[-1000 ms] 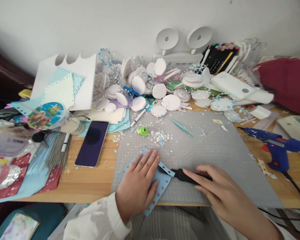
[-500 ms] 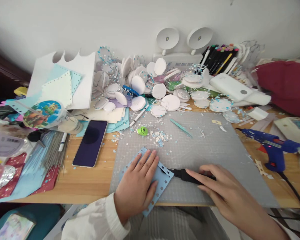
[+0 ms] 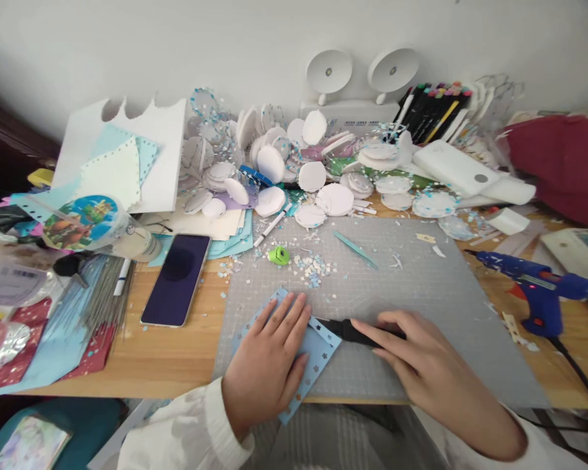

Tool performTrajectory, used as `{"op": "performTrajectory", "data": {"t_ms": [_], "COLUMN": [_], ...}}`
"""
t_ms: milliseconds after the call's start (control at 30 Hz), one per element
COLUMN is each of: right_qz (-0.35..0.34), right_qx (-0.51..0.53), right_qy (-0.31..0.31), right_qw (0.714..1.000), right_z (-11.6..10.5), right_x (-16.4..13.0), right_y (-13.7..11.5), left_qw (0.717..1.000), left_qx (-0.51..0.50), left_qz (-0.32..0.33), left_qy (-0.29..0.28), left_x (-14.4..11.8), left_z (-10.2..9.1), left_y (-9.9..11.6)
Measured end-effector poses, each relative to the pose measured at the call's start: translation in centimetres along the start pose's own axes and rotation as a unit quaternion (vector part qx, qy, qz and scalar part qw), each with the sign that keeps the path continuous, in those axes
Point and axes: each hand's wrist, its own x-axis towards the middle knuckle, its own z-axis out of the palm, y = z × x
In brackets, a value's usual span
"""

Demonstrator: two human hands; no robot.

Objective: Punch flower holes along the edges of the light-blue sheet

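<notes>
A blue sheet of paper [image 3: 318, 349] with star- and flower-shaped holes along its edges lies on the grey cutting mat [image 3: 396, 287]. Pressing flat on it is my left hand [image 3: 274, 356], fingers stretched out. My right hand [image 3: 421, 365] is closed round the black handle of a utility knife [image 3: 355, 331], forefinger along its top. The blade end touches the right part of the paper, near the left fingertips; its tip is hidden. Beyond the paper sit a green craft punch [image 3: 278, 255] and a scatter of small punched paper bits [image 3: 316, 267].
A phone [image 3: 176, 281] lies left of the mat. At the right edge rests a blue hot glue gun [image 3: 539, 284] with its cable. White discs [image 3: 336, 199] pile up along the back. A teal stick-like tool [image 3: 355, 249] and a white marker [image 3: 273, 225] lie on the mat.
My right hand has moved the knife left and slightly away from me, so its blade end sits further over the paper. My left hand stays in place on the sheet.
</notes>
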Motion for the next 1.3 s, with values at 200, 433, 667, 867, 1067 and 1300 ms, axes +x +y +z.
{"op": "performTrajectory", "data": {"t_ms": [200, 433, 667, 867, 1067, 1300], "right_qz": [-0.009, -0.026, -0.021, -0.020, -0.016, -0.004], "right_qx": [0.011, -0.003, -0.022, -0.017, -0.033, -0.027], "right_qy": [0.000, -0.033, -0.023, -0.029, -0.017, 0.026], "right_qw": [1.000, 0.999, 0.999, 0.999, 0.999, 0.999], "right_z": [0.3, -0.2, -0.1, 0.3, 0.1, 0.7], "right_x": [1.3, -1.6, -2.2, -1.8, -2.2, -0.4], "right_y": [-0.8, -0.6, -1.1, -1.1, -0.6, -1.8], "left_qw": [1.000, 0.996, 0.998, 0.997, 0.997, 0.997], "left_qx": [-0.009, -0.035, -0.043, -0.051, -0.055, -0.045], "left_qz": [-0.001, 0.087, 0.048, 0.049, 0.051, 0.049], "left_qy": [0.000, -0.010, -0.011, -0.018, -0.020, -0.029], "left_x": [0.0, -0.7, -0.7, -0.7, -0.8, -0.7], "left_z": [-0.1, -0.4, -0.2, -0.1, -0.1, -0.1], "left_y": [0.1, -0.4, -0.8, -0.8, -0.8, -0.8]}}
